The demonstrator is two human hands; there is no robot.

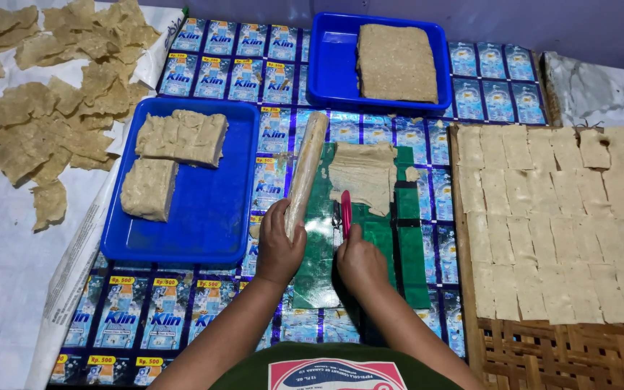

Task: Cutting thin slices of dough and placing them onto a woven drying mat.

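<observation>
My left hand (277, 245) grips the near end of a long dough-coated rolling pin (306, 167), which points away from me. My right hand (359, 261) holds a small red-handled cutter (345, 211), its tip on a green plastic sheet (370, 238). A thin, ragged piece of flattened dough (361, 173) lies on that sheet just beyond the cutter. The two hands are side by side, a hand's width apart.
A blue tray (211, 217) at the left holds thick dough blocks (180, 137). Another blue tray (334, 65) at the back holds a flat slab (397, 61). Cut dough squares (557, 217) cover a woven mat at the right. Irregular dried pieces (45, 101) lie at the far left.
</observation>
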